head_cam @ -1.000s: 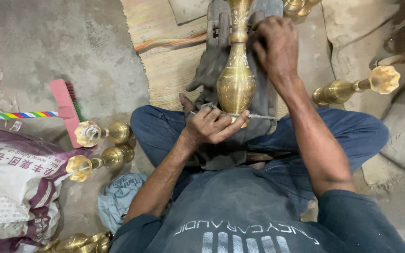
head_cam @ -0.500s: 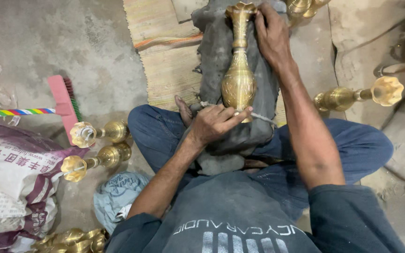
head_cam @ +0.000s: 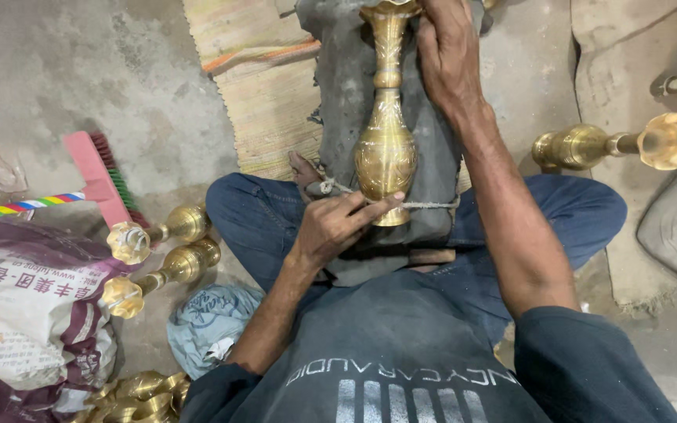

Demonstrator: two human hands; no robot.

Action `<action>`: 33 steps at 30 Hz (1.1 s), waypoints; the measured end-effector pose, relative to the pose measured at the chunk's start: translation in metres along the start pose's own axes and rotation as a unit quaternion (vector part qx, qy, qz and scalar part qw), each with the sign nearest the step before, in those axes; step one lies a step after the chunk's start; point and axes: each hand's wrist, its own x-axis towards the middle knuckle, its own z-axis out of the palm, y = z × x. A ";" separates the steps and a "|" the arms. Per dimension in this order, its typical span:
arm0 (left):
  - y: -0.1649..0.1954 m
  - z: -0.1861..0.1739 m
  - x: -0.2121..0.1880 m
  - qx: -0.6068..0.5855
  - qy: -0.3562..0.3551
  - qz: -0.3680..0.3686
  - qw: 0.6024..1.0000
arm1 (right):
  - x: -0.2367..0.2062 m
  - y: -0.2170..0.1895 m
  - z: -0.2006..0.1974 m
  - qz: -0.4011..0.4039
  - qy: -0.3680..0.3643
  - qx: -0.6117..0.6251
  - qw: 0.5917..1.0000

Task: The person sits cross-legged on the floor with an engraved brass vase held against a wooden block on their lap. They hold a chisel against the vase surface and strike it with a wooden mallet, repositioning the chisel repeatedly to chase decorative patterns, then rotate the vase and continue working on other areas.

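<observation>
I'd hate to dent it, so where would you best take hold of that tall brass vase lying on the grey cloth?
Probably by the slim neck of the brass vase, coming from the right side, where the right hand already wraps it near the flared mouth. The neck is narrow enough to close fingers around; the round belly is wide, and the left hand only steadies it there.

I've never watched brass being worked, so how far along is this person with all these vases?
One brass vase is in hand, lying on a dark cloth over the lap: the right hand grips its neck and the left hand presses a thin tool at its base. Three more vases lie apart, two to the left and one to the right. Whether those are finished or waiting cannot be told.
</observation>
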 end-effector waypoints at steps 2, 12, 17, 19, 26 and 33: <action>-0.001 -0.008 -0.003 -0.084 -0.013 -0.042 0.996 | -0.003 0.001 -0.001 0.075 -0.028 0.066 0.995; -0.002 -0.026 0.011 -0.128 -0.005 -0.346 0.930 | -0.014 0.008 0.011 0.150 -0.055 0.068 0.985; 0.003 -0.053 0.023 -0.114 0.025 -0.331 0.936 | -0.015 0.012 0.009 0.193 -0.070 0.129 0.970; 0.004 -0.062 0.026 -0.075 0.023 -0.274 0.959 | -0.013 0.015 0.004 0.196 -0.083 0.146 0.966; 0.002 -0.066 0.042 -0.271 0.073 -0.328 0.902 | -0.012 0.021 -0.010 0.194 -0.133 0.111 0.966; 0.012 -0.054 0.043 -0.349 0.111 -0.381 0.849 | -0.014 0.019 -0.014 0.113 -0.157 -0.025 0.981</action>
